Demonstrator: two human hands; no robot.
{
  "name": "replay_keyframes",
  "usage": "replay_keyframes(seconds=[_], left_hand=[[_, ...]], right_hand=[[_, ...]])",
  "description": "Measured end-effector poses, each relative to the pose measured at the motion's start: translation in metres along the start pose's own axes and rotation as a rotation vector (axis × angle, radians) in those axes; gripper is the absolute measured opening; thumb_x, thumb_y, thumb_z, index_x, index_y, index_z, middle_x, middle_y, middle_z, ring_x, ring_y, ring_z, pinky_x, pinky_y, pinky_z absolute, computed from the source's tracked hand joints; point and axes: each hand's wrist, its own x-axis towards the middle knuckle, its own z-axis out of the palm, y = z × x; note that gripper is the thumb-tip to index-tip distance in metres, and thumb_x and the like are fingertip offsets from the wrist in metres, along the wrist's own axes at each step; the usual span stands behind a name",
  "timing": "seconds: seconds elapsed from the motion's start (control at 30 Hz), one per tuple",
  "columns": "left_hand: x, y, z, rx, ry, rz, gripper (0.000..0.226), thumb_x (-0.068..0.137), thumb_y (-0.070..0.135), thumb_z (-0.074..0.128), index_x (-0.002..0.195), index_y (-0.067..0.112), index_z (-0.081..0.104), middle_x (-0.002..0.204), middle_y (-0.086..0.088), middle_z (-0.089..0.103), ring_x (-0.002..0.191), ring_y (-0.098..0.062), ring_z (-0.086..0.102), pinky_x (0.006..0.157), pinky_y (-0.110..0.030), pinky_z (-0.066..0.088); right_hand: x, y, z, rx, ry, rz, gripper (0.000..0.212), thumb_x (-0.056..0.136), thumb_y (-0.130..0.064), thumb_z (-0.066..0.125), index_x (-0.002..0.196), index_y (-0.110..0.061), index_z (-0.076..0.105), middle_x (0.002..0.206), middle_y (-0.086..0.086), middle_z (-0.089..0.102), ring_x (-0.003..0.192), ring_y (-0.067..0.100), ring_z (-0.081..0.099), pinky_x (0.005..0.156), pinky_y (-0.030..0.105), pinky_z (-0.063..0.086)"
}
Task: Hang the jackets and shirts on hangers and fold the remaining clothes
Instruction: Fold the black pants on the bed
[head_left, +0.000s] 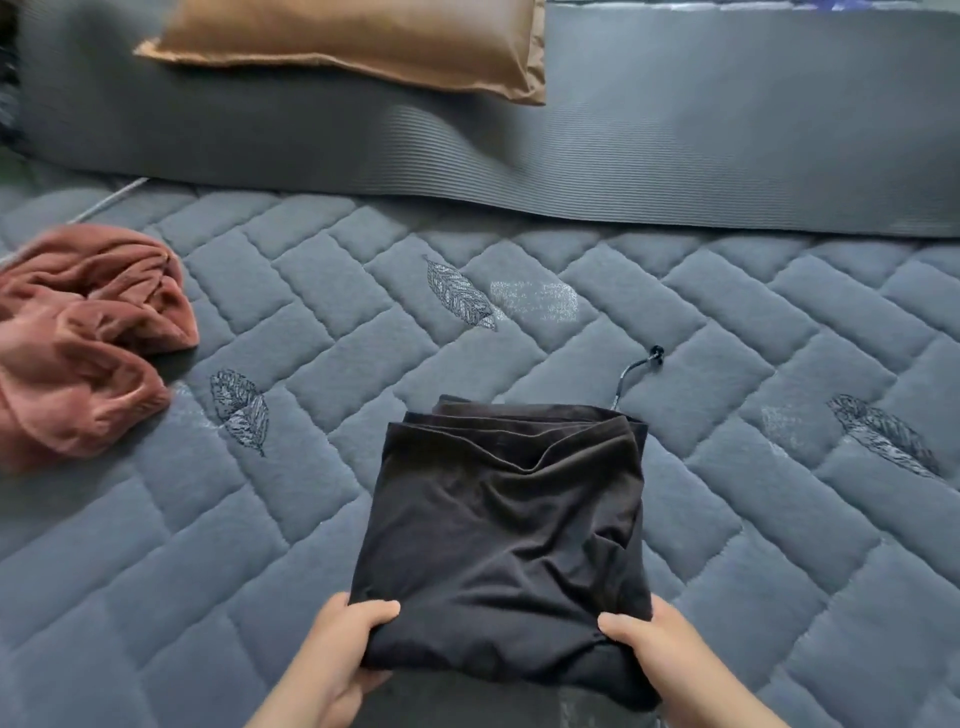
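Left hand (343, 644) and right hand (654, 644) grip a folded black garment (504, 519) on a quilted bed (779, 519).
Each hand clasps a near corner, thumb on top. A drawstring (636, 371) trails from the garment's far edge. A crumpled rust-red garment (78, 343) lies well apart at left, with a brown pillow (363, 41) beyond.

A blue-grey quilted bed cover (727, 322) fills most of the view, stitched into a herringbone pattern of padded blocks. Three dark embroidered leaves mark it: one near the middle (457, 293), one toward the left (240, 410), one at the right (883, 434). A dark grey ribbed mat (467, 140) lies along the far side. A shiny brown pillow (363, 41) rests on the mat. A thin grey cord (111, 196) crosses the cover at far left.
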Motion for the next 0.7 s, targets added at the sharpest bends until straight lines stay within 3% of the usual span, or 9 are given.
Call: replay_keyframes(seconds=[0.07,0.13,0.2,0.3,0.4,0.5,0.6,0.67,0.7], left_hand=[[-0.014,-0.014,-0.007,0.031,0.056,0.032,0.038,0.069,-0.007,0.075,0.104,-0.010,0.062,0.094,-0.025,0.069,0.088,-0.037,0.064,0.083,-0.046,0.052],[-0.023,-0.018,-0.006,0.011,0.110,0.130,0.048,0.074,-0.012,0.074,0.119,-0.004,0.058,0.116,-0.023,0.063,0.103,-0.037,0.062,0.095,-0.045,0.047],[-0.037,-0.010,0.002,-0.110,0.109,0.258,0.044,0.083,-0.008,0.066,0.121,0.011,0.059,0.115,-0.012,0.065,0.096,-0.030,0.063,0.083,-0.040,0.052],[-0.052,0.020,0.020,-0.243,0.036,0.372,0.017,0.093,0.003,0.055,0.100,0.013,0.067,0.098,-0.005,0.069,0.085,-0.021,0.063,0.057,-0.033,0.056],[-0.048,0.052,0.032,-0.402,-0.046,0.363,0.018,0.097,0.010,0.049,0.087,0.005,0.064,0.085,-0.011,0.067,0.082,-0.025,0.063,0.055,-0.030,0.059],[-0.038,0.079,0.050,-0.407,-0.109,0.414,0.010,0.095,0.003,0.051,0.100,0.000,0.059,0.095,-0.015,0.063,0.090,-0.028,0.063,0.069,-0.029,0.059],[-0.019,0.083,0.070,-0.017,-0.116,0.636,0.050,0.091,0.003,0.061,0.138,0.005,0.045,0.134,-0.010,0.052,0.125,-0.020,0.050,0.099,-0.031,0.044],[-0.008,0.071,0.081,0.586,-0.112,0.946,0.068,0.088,0.029,0.066,0.148,0.022,0.035,0.157,0.003,0.023,0.145,-0.014,0.023,0.117,-0.034,0.023],[-0.001,0.063,0.084,0.916,-0.071,1.139,0.073,0.086,0.047,0.058,0.150,0.029,0.028,0.159,0.009,0.009,0.148,-0.011,0.010,0.121,-0.035,0.010]], right_hand=[[-0.022,0.006,-0.007,-0.027,0.008,0.030,0.032,0.070,-0.008,0.075,0.100,-0.013,0.065,0.089,0.005,0.074,0.094,0.021,0.067,0.081,0.031,0.050],[-0.035,0.006,-0.015,-0.021,0.115,-0.011,0.045,0.071,-0.009,0.078,0.106,-0.024,0.054,0.094,0.001,0.069,0.090,0.015,0.065,0.077,0.027,0.045],[-0.041,-0.002,-0.021,0.062,0.225,-0.155,0.043,0.074,-0.006,0.079,0.104,-0.026,0.056,0.101,-0.006,0.065,0.097,0.010,0.062,0.083,0.025,0.044],[-0.038,-0.030,-0.024,0.198,0.244,-0.312,0.019,0.077,-0.004,0.078,0.085,-0.019,0.070,0.100,-0.010,0.068,0.097,0.006,0.062,0.088,0.022,0.046],[-0.024,-0.053,-0.026,0.404,0.134,-0.322,0.015,0.080,-0.004,0.075,0.091,-0.014,0.071,0.098,0.004,0.072,0.087,0.014,0.066,0.086,0.036,0.052],[-0.006,-0.072,-0.026,0.329,0.144,-0.367,0.031,0.079,0.001,0.074,0.105,-0.014,0.066,0.097,0.005,0.073,0.089,0.018,0.069,0.080,0.031,0.055],[0.015,-0.090,-0.021,0.284,0.310,-0.381,0.021,0.084,-0.005,0.069,0.100,-0.016,0.060,0.100,0.009,0.068,0.079,0.015,0.067,0.063,0.020,0.053],[0.027,-0.095,-0.012,0.074,0.505,-0.427,0.044,0.085,-0.022,0.071,0.124,-0.018,0.051,0.130,0.010,0.054,0.109,0.019,0.058,0.087,0.027,0.049],[0.030,-0.093,-0.007,-0.128,0.587,-0.523,0.058,0.084,-0.032,0.070,0.135,-0.020,0.045,0.142,0.011,0.043,0.124,0.024,0.046,0.102,0.035,0.041]])
